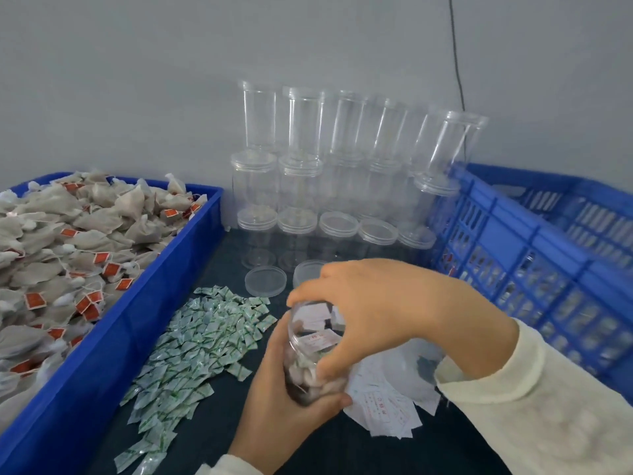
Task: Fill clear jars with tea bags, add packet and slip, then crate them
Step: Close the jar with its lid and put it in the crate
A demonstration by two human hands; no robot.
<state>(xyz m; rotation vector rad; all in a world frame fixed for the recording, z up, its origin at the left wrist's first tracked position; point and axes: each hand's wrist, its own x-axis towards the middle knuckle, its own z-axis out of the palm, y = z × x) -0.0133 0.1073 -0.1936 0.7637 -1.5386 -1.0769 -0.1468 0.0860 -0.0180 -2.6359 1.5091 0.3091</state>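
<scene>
Left hand [274, 389]: fingers curled round clear jar [310, 358], holding it tilted above dark table [219, 440]. Right hand [370, 310]: fingers curled over jar mouth; a paper slip shows inside over tea bags. Left of grip: green-white packets [191, 351], then blue tray [113, 344] of tea bags. Right: loose slips [383, 409], blue crate [534, 262]. Beyond: stacked empty jars [329, 173], loose lid [265, 282].

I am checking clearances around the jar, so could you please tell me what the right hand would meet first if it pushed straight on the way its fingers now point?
The right hand arches over the jar's mouth, fingers pointing down and left. It already touches the jar; next would probably be the left hand.
</scene>
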